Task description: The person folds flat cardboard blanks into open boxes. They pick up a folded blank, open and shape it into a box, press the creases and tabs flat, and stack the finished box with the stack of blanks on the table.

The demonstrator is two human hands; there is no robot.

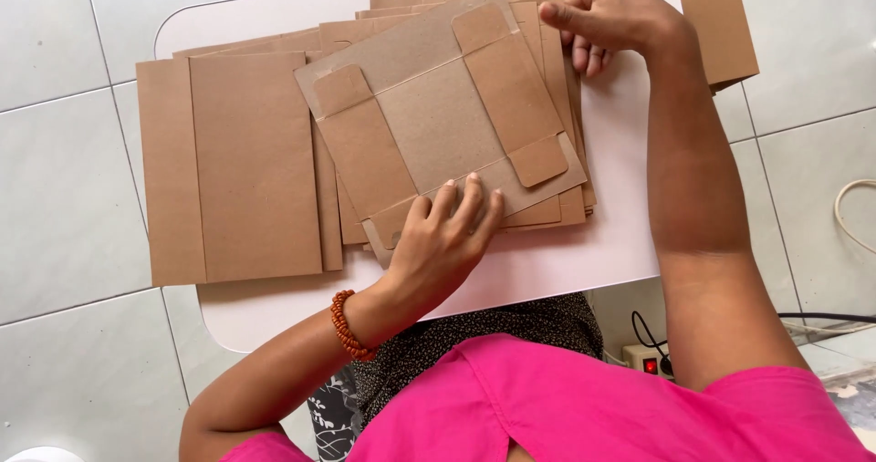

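left hand fingers flat, pinning near edge of flat brown die-cut cardboard box blank | right hand fingers curled, pinching its far corner | steadies it atop stack of brown cardboard blanks

One die-cut cardboard box blank is seen lying opened flat on top, and four corner tabs can be counted on it. Two stacks of brown cardboard are seen on one small white table: one beneath the blank and one of larger folded sheets; the sheets within each cannot be counted. Two hands are seen, one beaded bracelet and one power strip.
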